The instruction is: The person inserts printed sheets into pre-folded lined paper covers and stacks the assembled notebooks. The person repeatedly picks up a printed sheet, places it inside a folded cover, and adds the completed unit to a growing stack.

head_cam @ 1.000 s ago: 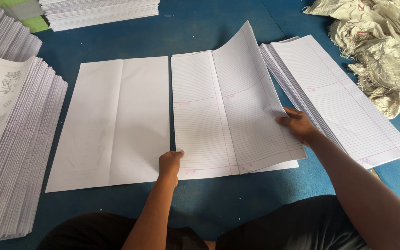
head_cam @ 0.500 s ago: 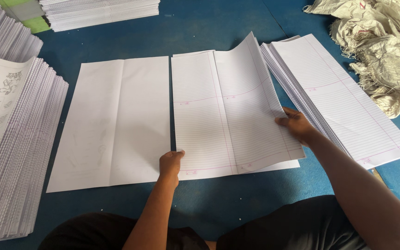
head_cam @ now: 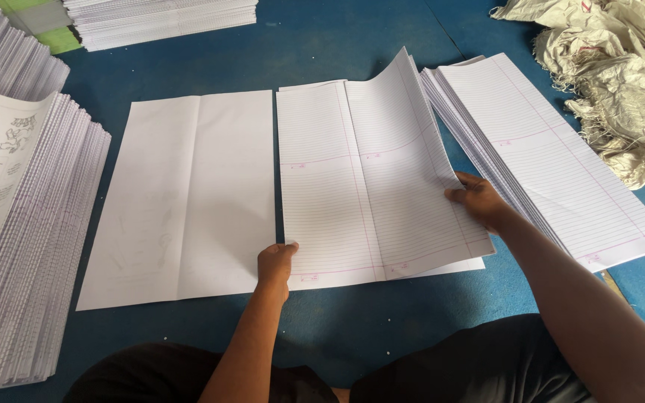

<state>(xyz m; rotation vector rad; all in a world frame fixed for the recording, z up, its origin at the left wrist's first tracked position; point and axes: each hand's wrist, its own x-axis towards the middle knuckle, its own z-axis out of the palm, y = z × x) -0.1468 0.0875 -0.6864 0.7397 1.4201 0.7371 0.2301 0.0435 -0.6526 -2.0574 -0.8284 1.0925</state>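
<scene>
Left hand: the person's left hand (head_cam: 275, 263) rests, fingers curled loosely, on the near edge of a large white sheet of ruled paper with pink margin lines (head_cam: 371, 186), pinning its lower left corner to the blue floor covering (head_cam: 352, 45); it closes around nothing.

Right hand: the right hand (head_cam: 479, 201) lies with fingers spread open along the right edge of the same ruled sheet, fingertips on the paper and the thumb tucked at the edge, just beside the stack to its right.

Ruled sheet: it lies between the two hands, flat near the left hand, while its far right half curls upward beyond the right hand; another sheet's edge peeks out beneath it, near the right wrist.

Blank sheet: a wide plain white sheet with a centre fold (head_cam: 188, 194) lies flat just left of the left hand, its edge almost touching the ruled sheet.

Ruled stack: a fanned stack of ruled white sheets (head_cam: 554, 157) sits just right of the right hand, slanting away from it.

Printed pile: a tall pile of white pages topped by a sheet with line drawings (head_cam: 16, 224) stands well left of the left hand.

Far stack: another pile of white paper (head_cam: 166, 19) lies well beyond both hands.

Sacking: crumpled beige woven sacking (head_cam: 614, 82) lies beyond the ruled stack, far right of the right hand.
</scene>
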